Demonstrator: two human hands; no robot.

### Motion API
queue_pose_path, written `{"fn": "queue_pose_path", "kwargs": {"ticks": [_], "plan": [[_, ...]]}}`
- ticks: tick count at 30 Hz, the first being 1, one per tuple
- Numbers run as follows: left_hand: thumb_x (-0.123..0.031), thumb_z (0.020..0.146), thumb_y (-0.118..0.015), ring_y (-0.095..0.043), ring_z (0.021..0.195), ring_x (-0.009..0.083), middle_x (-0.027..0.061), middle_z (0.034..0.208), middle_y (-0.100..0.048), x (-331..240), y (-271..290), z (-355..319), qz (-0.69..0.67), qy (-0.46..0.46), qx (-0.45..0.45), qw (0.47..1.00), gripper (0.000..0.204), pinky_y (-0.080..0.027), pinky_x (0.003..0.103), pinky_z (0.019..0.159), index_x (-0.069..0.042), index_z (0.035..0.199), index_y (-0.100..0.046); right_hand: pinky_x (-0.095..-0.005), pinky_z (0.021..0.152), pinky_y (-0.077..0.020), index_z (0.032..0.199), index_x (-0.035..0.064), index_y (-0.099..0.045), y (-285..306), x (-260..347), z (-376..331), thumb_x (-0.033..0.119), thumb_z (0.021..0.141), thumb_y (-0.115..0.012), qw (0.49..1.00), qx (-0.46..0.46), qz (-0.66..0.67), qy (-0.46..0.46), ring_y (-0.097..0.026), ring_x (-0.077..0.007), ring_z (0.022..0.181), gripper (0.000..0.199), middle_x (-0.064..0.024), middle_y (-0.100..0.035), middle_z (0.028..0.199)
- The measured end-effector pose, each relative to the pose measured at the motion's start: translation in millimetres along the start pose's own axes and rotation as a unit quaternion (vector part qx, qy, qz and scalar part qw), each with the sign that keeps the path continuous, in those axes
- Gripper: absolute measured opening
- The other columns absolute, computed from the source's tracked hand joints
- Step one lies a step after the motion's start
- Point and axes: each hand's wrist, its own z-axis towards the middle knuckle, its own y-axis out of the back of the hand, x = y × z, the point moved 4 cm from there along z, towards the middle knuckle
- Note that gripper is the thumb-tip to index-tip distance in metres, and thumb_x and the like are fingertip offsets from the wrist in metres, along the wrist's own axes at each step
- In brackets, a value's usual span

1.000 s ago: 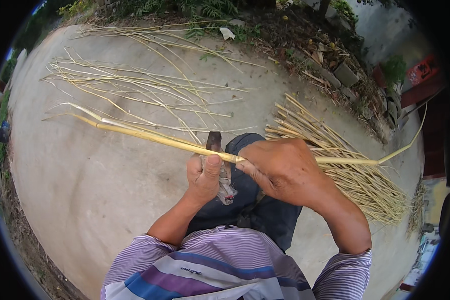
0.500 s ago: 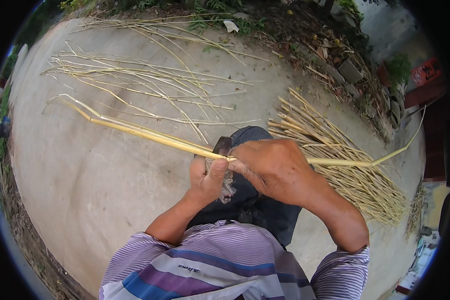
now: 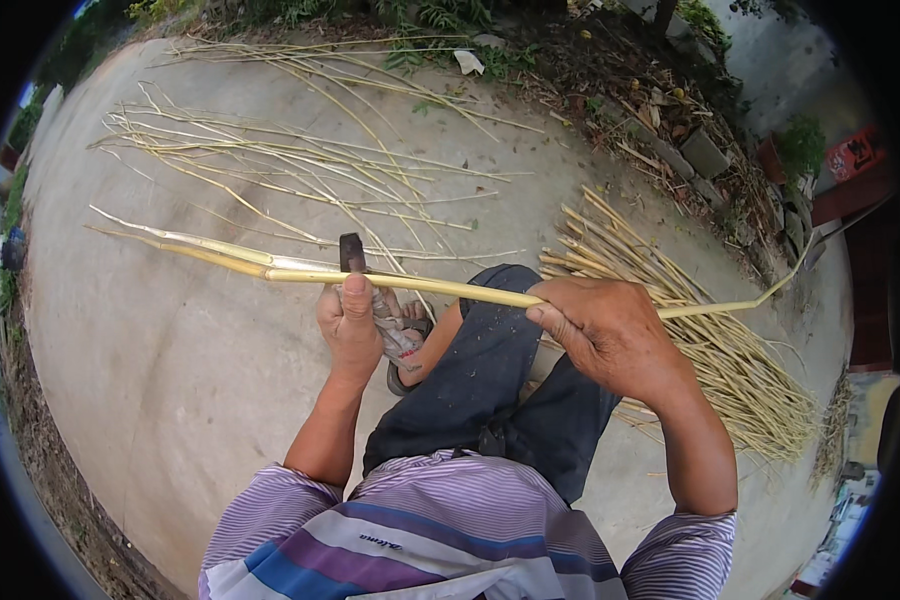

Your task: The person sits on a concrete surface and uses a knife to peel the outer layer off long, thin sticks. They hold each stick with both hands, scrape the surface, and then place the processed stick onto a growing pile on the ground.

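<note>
A long yellow-green stalk (image 3: 460, 290) stretches across in front of me, parted into two strands toward its left end. My left hand (image 3: 353, 335) is closed round the wrapped handle (image 3: 396, 338) of a knife, its thumb pressed on the stalk. The knife's short dark blade (image 3: 351, 252) stands up just behind the stalk, close to where it parts. Whether the edge is inside the stalk cannot be made out. Farther right, my right hand (image 3: 620, 325) grips the same stalk, whose thin bent end runs on past it.
Pale thin strips (image 3: 270, 150) lie spread on the concrete ground (image 3: 170, 400) at the far left. A thick pile of uncut stalks (image 3: 730, 370) lies to the right. My sandalled foot (image 3: 410, 325) is below the knife. Rubble and leaves (image 3: 660, 120) border the far right.
My hands have moved apart: the left, with the knife, shifted left along the stalk, and the right moved a little right. A longer length of stalk now shows between them.
</note>
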Motion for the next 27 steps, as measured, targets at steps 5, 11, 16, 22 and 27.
{"fn": "queue_pose_path", "kwargs": {"ticks": [5,11,16,22,27], "plan": [[-0.051,0.099,-0.049,-0.051,0.056,0.0092,0.0032,0.062,-0.054,12.7,-36.0,-13.6,0.051,-0.037,0.086,0.994,0.053,-0.041,0.024,0.050,-0.002,0.081,-0.056,-0.0465,0.057,-0.0452,0.086,0.0060,-0.057,-27.7,4.5,4.9,0.024,0.094,-0.059,0.999,-0.042,0.008,0.032,-0.060,-0.0360,0.070,0.020,-0.0133,-0.059,0.074],[-0.047,0.099,-0.053,-0.046,0.061,0.0054,-0.0014,0.065,-0.051,8.4,-26.5,-16.0,-0.008,0.098,0.098,0.990,0.049,-0.036,0.025,0.052,-0.004,0.075,-0.054,-0.0457,0.058,-0.0470,0.084,0.0083,-0.061,-14.1,-0.9,-0.4,0.023,0.093,-0.059,0.999,-0.005,0.029,0.013,-0.062,-0.0337,0.071,0.017,-0.0112,-0.060,0.071],[-0.042,0.100,-0.054,-0.041,0.065,0.0078,-0.0034,0.070,-0.044,22.0,-49.7,-30.9,0.063,0.052,0.183,0.980,0.046,-0.036,0.027,0.056,-0.003,0.075,-0.052,-0.0461,0.058,-0.0467,0.085,0.0099,-0.064,-21.0,3.3,-1.1,0.023,0.093,-0.058,0.999,-0.007,0.020,0.034,-0.062,-0.0337,0.070,0.017,-0.0106,-0.062,0.073],[-0.044,0.099,-0.055,-0.048,0.064,0.0049,-0.0011,0.073,-0.054,7.4,-53.3,-32.6,-0.001,0.107,0.183,0.977,0.045,-0.040,0.022,0.055,-0.001,0.086,-0.055,-0.0472,0.058,-0.0463,0.082,0.0095,-0.062,-19.3,-1.8,-1.6,0.024,0.092,-0.059,0.999,-0.013,0.037,0.027,-0.062,-0.0349,0.069,0.018,-0.0120,-0.061,0.070],[-0.040,0.100,-0.054,-0.050,0.069,0.0074,0.0003,0.076,-0.056,14.7,-56.1,-43.2,0.009,0.060,0.174,0.983,0.043,-0.041,0.025,0.058,0.003,0.104,-0.057,-0.0477,0.057,-0.0455,0.079,0.0071,-0.060,-25.6,1.1,-1.8,0.024,0.092,-0.059,0.998,-0.011,0.056,0.028,-0.062,-0.0362,0.066,0.021,-0.0131,-0.061,0.069]]}}
